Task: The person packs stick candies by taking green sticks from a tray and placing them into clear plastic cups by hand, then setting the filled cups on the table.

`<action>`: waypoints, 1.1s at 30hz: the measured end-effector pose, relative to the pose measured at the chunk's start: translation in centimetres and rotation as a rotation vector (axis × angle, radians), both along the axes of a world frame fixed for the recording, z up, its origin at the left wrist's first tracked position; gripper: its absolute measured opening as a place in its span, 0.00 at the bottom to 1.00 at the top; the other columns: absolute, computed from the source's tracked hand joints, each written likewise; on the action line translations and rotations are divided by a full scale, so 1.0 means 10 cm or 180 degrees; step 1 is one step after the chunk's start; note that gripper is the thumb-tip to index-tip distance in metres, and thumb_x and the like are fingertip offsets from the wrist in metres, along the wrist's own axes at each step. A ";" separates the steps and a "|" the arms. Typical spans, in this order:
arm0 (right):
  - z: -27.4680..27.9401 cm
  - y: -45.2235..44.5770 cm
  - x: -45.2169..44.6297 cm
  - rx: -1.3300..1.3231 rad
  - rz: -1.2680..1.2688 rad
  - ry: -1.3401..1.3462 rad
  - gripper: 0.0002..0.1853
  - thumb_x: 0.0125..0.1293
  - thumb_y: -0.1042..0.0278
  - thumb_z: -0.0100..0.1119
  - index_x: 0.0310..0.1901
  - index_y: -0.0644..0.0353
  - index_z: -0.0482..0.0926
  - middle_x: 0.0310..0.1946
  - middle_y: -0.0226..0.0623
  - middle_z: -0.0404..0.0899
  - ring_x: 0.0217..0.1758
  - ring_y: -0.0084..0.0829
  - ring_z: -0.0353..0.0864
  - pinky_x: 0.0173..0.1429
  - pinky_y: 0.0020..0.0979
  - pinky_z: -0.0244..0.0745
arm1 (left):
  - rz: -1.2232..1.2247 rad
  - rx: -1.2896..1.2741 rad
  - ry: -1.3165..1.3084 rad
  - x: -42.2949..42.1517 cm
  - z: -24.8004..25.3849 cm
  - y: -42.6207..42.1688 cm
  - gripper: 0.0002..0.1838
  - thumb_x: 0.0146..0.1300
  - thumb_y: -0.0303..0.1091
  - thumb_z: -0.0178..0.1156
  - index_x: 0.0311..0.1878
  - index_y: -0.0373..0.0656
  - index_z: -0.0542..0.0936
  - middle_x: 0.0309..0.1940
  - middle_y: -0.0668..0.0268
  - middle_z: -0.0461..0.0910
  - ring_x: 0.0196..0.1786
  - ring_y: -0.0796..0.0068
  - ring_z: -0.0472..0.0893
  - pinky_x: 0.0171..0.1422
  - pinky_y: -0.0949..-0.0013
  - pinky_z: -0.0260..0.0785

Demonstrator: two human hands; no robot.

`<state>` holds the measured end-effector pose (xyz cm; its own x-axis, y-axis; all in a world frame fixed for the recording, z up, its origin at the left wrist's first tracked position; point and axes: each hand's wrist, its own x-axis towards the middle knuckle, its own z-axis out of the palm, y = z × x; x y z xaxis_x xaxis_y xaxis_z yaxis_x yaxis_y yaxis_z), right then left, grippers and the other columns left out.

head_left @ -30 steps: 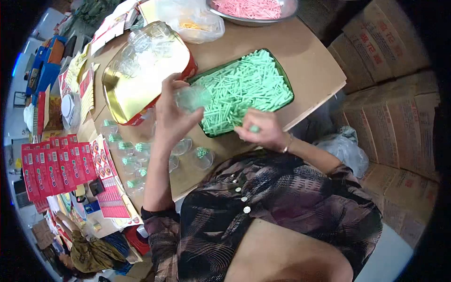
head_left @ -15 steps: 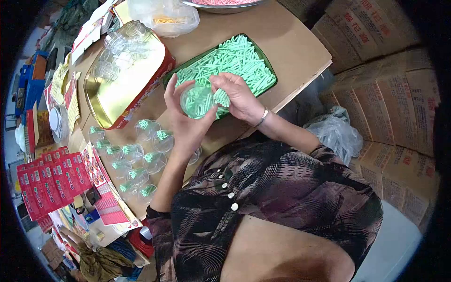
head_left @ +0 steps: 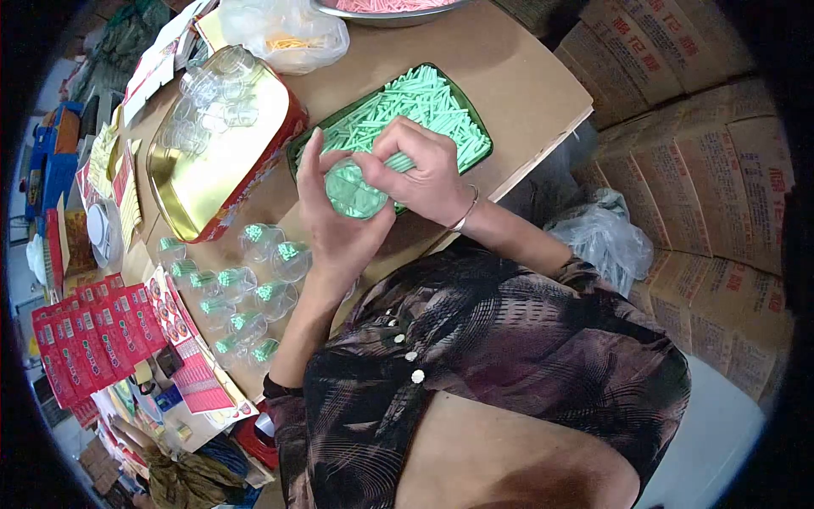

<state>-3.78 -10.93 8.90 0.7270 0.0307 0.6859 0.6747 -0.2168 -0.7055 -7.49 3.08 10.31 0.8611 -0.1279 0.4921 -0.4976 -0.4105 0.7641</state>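
Observation:
A clear round cup sits between the thumb and fingers of my left hand, its round end facing me. My right hand is closed on a bundle of green sticks right beside the cup, thumb close to its rim. Both hands are over the near edge of a dark green tray heaped with loose green sticks. Several clear cups holding green sticks stand on the table to the left of my left forearm.
A red and gold tin holds clear empty cups. Behind are a plastic bag with yellow sticks and a metal bowl of pink sticks. Red packets lie left, cartons stand right. Another person's sleeve shows at lower left.
My right hand has come from the tray to the cup with green sticks in it. My left hand has turned the cup toward me. The camera view has shifted.

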 end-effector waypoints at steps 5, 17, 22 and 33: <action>0.09 -0.07 -0.03 -0.0295 0.0038 0.0143 0.10 0.53 0.77 0.67 0.25 0.58 0.73 0.23 0.27 0.74 0.23 0.22 0.68 0.29 0.23 0.65 | 0.0003 -0.0121 0.0021 0.03 0.05 -0.02 0.50 0.41 0.21 0.67 0.72 0.35 0.55 0.52 0.54 0.73 0.51 0.63 0.76 0.55 0.65 0.71; 0.22 -0.04 0.10 -0.0871 0.0152 0.0216 0.11 0.57 0.72 0.66 0.25 0.58 0.72 0.22 0.27 0.71 0.19 0.24 0.65 0.24 0.25 0.61 | 0.0145 0.0245 0.0084 0.04 0.10 0.00 0.46 0.39 0.23 0.67 0.68 0.35 0.63 0.52 0.55 0.74 0.51 0.62 0.76 0.60 0.63 0.66; 0.25 -0.04 0.12 -0.1062 0.0103 0.0152 0.11 0.59 0.71 0.66 0.26 0.58 0.72 0.23 0.27 0.72 0.18 0.24 0.64 0.24 0.26 0.61 | 0.0106 0.0562 -0.0091 0.09 0.11 0.02 0.46 0.39 0.22 0.69 0.68 0.37 0.63 0.49 0.56 0.76 0.50 0.64 0.78 0.56 0.65 0.70; 0.26 0.01 0.06 -0.1806 -0.0345 0.0078 0.10 0.62 0.64 0.65 0.32 0.57 0.73 0.26 0.27 0.72 0.19 0.23 0.67 0.24 0.25 0.64 | 0.0117 0.0534 0.0157 0.09 0.16 -0.01 0.45 0.40 0.22 0.69 0.67 0.37 0.64 0.51 0.54 0.76 0.50 0.64 0.78 0.56 0.66 0.72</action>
<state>-3.22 -10.82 11.47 0.7621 0.3133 0.5667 0.6125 -0.6327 -0.4739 -6.64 2.98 11.91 0.8893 -0.1727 0.4235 -0.4436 -0.5517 0.7063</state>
